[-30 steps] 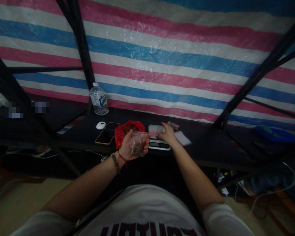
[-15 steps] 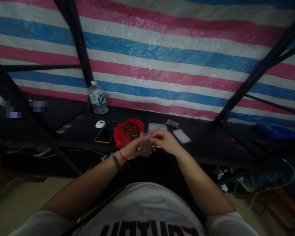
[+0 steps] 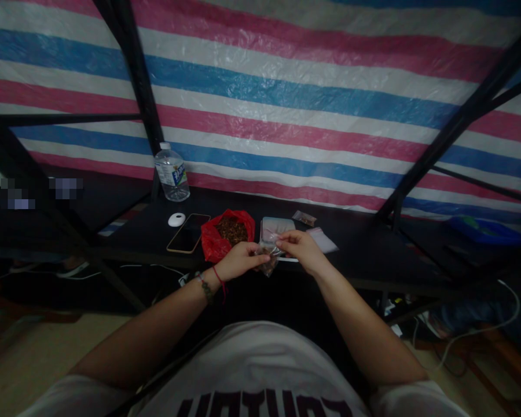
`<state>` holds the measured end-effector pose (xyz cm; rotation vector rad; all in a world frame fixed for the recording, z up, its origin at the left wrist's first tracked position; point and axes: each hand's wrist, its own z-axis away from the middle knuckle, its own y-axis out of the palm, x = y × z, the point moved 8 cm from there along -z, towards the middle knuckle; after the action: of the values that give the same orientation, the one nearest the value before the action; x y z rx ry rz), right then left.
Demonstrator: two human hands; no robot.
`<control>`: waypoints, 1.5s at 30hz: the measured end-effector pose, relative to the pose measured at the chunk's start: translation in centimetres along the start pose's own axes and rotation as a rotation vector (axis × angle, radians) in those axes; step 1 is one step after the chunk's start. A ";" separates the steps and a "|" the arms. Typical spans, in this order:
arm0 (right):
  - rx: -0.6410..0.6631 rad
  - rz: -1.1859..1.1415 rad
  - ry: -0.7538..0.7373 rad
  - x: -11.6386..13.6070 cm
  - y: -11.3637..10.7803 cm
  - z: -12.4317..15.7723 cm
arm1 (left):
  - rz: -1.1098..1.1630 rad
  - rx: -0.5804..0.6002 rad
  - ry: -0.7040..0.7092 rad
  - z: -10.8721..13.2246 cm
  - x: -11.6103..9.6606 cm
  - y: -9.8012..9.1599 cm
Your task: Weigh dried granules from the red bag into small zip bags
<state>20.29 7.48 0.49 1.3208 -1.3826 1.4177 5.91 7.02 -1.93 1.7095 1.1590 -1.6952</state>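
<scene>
Black table [image 3: 364, 255], bottle [image 3: 172, 172], phone [image 3: 188, 233], red bag [image 3: 219, 243], scale [image 3: 278, 226], packets [image 3: 322, 239]

Dim foreground, brighter striped backdrop — soft focus, bowed wide-angle edges

We can read almost nothing here. Across the chest of our white shirt [image 3: 260, 370] runs a row of large dark capital letters. They appear upside down and are cut by the lower edge, so we make out no word. The bottle [image 3: 172, 172] at the back of the desk [image 3: 356, 255] carries a blue and white label, its print too small to read.
</scene>
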 end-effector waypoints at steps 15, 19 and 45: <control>-0.056 0.071 -0.112 0.2 -0.1 -0.2 | -0.073 -0.165 0.119 -0.1 -0.5 -1.7; -0.030 0.120 -0.130 0.2 0.2 -0.2 | -0.066 -0.290 0.135 0.2 -1.2 -2.7; -0.066 0.080 -0.143 0.9 0.7 0.3 | -0.012 -0.361 0.150 0.4 -1.3 -3.3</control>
<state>19.47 6.91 1.16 1.3589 -1.5784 1.3389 3.19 8.14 0.00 1.6209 1.4447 -1.2830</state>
